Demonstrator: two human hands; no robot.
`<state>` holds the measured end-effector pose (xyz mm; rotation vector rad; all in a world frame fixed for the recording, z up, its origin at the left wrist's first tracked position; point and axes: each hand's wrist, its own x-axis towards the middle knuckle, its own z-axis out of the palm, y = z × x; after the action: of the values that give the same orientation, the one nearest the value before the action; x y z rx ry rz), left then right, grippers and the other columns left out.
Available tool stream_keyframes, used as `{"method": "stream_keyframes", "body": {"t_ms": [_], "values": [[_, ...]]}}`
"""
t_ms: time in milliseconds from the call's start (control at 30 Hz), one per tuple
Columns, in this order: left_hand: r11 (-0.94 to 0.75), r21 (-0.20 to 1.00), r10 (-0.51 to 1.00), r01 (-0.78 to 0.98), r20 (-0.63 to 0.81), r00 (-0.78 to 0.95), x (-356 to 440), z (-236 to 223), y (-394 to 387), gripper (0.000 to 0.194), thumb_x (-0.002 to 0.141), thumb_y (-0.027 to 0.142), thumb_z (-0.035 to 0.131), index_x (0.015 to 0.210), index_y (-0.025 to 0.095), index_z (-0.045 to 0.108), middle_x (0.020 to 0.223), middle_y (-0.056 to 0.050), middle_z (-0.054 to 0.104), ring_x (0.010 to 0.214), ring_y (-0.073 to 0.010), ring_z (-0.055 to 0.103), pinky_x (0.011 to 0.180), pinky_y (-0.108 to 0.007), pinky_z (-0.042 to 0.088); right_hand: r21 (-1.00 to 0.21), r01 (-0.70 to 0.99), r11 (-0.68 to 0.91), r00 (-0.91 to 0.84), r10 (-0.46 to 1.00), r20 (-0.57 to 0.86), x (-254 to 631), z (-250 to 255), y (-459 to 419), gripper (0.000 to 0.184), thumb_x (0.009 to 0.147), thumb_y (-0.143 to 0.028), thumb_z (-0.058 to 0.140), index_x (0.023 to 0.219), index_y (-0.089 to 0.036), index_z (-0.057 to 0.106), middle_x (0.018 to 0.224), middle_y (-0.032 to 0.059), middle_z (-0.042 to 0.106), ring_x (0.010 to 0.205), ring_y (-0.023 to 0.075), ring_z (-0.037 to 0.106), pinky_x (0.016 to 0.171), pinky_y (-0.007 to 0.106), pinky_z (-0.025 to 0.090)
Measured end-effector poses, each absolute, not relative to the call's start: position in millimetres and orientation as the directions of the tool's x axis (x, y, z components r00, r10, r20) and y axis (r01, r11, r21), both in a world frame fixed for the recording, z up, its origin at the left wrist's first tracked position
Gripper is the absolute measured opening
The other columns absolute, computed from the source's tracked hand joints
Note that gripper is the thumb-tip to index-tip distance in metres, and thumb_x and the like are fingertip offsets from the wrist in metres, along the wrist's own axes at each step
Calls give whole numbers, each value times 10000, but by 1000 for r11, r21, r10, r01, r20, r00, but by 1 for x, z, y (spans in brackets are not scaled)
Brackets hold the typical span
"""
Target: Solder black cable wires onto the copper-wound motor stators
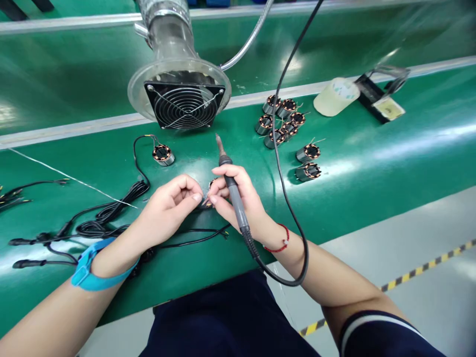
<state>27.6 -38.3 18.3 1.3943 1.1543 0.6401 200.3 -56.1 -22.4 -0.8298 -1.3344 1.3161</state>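
Soldering iron (232, 191) sits pencil-style in right hand (238, 198), fingers closed round it, tip up; left hand (169, 208) pinches what looks like black lead (204, 204) at small stator (212, 183) between the hands, partly hidden; one cabled stator (162, 154) lies left; bare stators (282, 124) wait beyond, no cables on them; loose cables (111, 218) lie left.

From my remote view, a long workbench topped with a glossy green mat (372, 173) slants across the scene, edged at the back by a metal strip (74, 130). A second green bench (92, 59) lies beyond it. Pale grey floor (427, 208) shows at lower right, crossed by yellow-and-black hazard tape (424, 265). Overhead lights leave bright streaks (420, 139) on the mat.
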Motion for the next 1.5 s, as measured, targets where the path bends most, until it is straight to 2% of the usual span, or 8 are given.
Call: {"method": "stream_keyframes", "body": {"t_ms": [333, 467, 733, 900, 1067, 1200, 1367, 1500], "values": [[15, 917, 870, 399, -208, 446, 20, 15, -39, 122, 905, 288, 572, 839, 187, 587, 823, 14, 579, 778, -116, 532, 743, -245, 416, -928, -87, 363, -215, 902, 374, 203, -27, -56, 351, 866, -123, 619, 1154, -268, 480, 860, -44, 592, 773, 82, 622, 745, 237, 555], [204, 902, 760, 379, -390, 519, 21, 22, -38, 187, 925, 344, 515, 842, 185, 569, 724, 26, 583, 670, -112, 532, 656, -246, 417, -900, -23, 435, -148, 889, 433, 203, -26, -58, 297, 871, -122, 621, 1106, -261, 506, 885, -39, 583, 774, 81, 597, 751, 249, 533], [93, 829, 903, 552, -304, 303, 18, 6, -27, 155, 855, 280, 542, 747, 170, 565, 675, 43, 509, 638, -97, 443, 624, -235, 353, -872, 362, 330, -112, 944, 311, 210, -27, -56, 462, 852, -123, 582, 1268, -270, 445, 1089, 39, 637, 1049, 195, 608, 974, 418, 492], [97, 814, 917, 573, -297, 266, 13, 0, -24, 134, 840, 256, 531, 739, 175, 564, 665, 44, 517, 625, -99, 451, 615, -235, 358, -779, 553, 296, -170, 955, 242, 212, -30, -53, 465, 844, -105, 547, 1277, -253, 463, 1135, 68, 643, 1062, 227, 627, 936, 432, 524], [112, 811, 916, 574, -308, 256, 14, 0, -25, 125, 833, 251, 520, 740, 181, 564, 657, 45, 522, 617, -99, 456, 603, -231, 363, -807, 481, 343, -200, 939, 280, 215, -26, -54, 414, 927, -135, 491, 1315, -278, 470, 1174, 45, 680, 1074, 194, 664, 948, 395, 541], [134, 810, 913, 570, -325, 247, 15, 2, -27, 129, 824, 249, 516, 723, 180, 559, 622, 53, 497, 579, -90, 424, 560, -224, 338, -801, 401, 445, -156, 895, 418, 223, -16, -57, 399, 953, -207, 527, 1342, -286, 491, 1016, 21, 729, 882, 167, 698, 818, 349, 578], [144, 800, 923, 582, -320, 212, 15, 6, -27, 129, 804, 232, 520, 691, 177, 550, 597, 56, 487, 557, -83, 416, 546, -219, 330, -726, 366, 583, -103, 800, 591, 229, -12, -57, 183, 880, -241, 626, 1062, -249, 638, 856, 11, 700, 657, 141, 613, 606, 309, 543], [149, 799, 923, 583, -324, 208, 15, 7, -28, 132, 798, 212, 517, 675, 178, 550, 585, 57, 486, 546, -81, 412, 534, -218, 323, -763, 293, 576, -51, 806, 589, 230, -16, -59, 106, 855, -254, 630, 960, -237, 636, 711, -25, 640, 555, 111, 583, 503, 266, 489]]}}
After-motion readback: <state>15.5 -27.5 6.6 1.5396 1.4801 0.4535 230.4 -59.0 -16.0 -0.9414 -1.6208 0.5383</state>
